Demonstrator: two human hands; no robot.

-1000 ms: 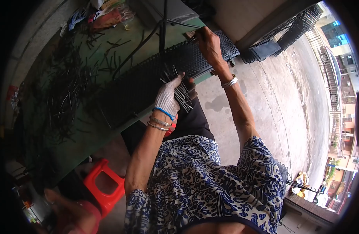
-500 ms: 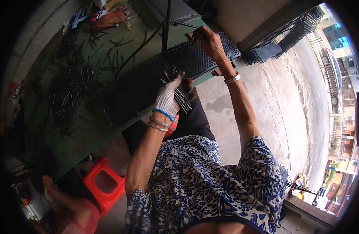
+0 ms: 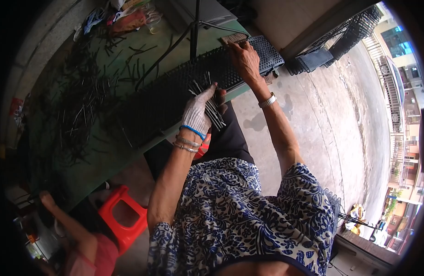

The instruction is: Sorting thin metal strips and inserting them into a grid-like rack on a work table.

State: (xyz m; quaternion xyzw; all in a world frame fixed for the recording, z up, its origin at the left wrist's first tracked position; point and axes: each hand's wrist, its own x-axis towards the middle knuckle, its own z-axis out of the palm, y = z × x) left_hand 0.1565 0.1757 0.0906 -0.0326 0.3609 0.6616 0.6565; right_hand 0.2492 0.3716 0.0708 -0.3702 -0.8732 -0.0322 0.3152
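My left hand (image 3: pixel 197 112) wears a white knit glove and is shut on a bundle of thin dark metal rods (image 3: pixel 211 105) that fan out above the table's near edge. My bare right hand (image 3: pixel 244 56), with a watch on the wrist, reaches out to the far end of a long black perforated tray (image 3: pixel 175 87) and pinches something small at its top edge. The tray lies slantwise on a green table (image 3: pixel 101 156).
Many loose dark rods (image 3: pixel 78 106) are scattered over the left of the table. A red plastic stool (image 3: pixel 122 218) stands below it. Another person's arm (image 3: pixel 67 223) shows at the lower left. Black crates (image 3: pixel 331 43) and concrete floor lie to the right.
My right hand has shifted slightly along the tray's far end. The gloved left hand keeps the rod bundle in about the same place. The other person's arm has come further in at the lower left.
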